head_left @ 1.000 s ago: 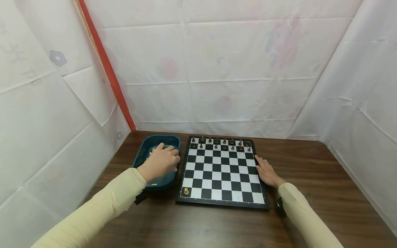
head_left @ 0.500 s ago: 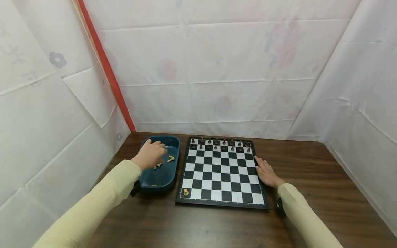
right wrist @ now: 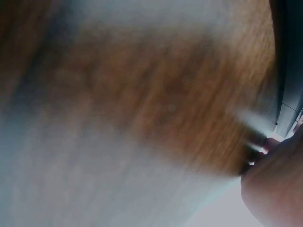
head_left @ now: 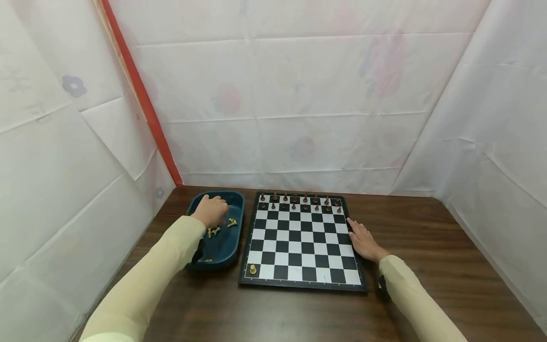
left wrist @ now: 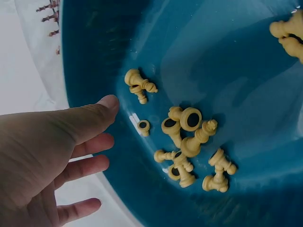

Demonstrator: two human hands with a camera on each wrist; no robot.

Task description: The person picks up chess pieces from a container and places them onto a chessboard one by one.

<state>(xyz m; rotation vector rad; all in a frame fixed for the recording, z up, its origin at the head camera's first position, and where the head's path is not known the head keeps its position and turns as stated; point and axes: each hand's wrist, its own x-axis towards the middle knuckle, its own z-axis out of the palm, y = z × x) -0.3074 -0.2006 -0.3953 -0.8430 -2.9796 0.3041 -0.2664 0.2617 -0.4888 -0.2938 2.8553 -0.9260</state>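
My left hand (head_left: 211, 210) hovers over the back of a dark blue plastic tray (head_left: 225, 243), to the left of the chessboard (head_left: 295, 247). The left wrist view shows its thumb and fingers apart, holding nothing. Several pale yellow chess pieces (left wrist: 199, 135) lie tumbled on the tray's bottom, beyond the fingertips. On the board, one yellow chess piece (head_left: 253, 270) stands in the near left corner square. My right hand (head_left: 365, 242) rests with extended fingers against the board's right edge; the right wrist view shows only part of this hand (right wrist: 277, 182).
Two rows of dark brown chess pieces (head_left: 294, 207) stand along the board's far side. Brown wood-grain table (head_left: 273, 311) surrounds the board and tray. White patterned sheeting (head_left: 273, 104) closes off the back and both sides, with a red strip (head_left: 147, 104) at the back left corner.
My left hand has moved from the tray's right side toward its back left, uncovering yellow pieces. The view has tilted slightly. My right hand stays at the board's edge.
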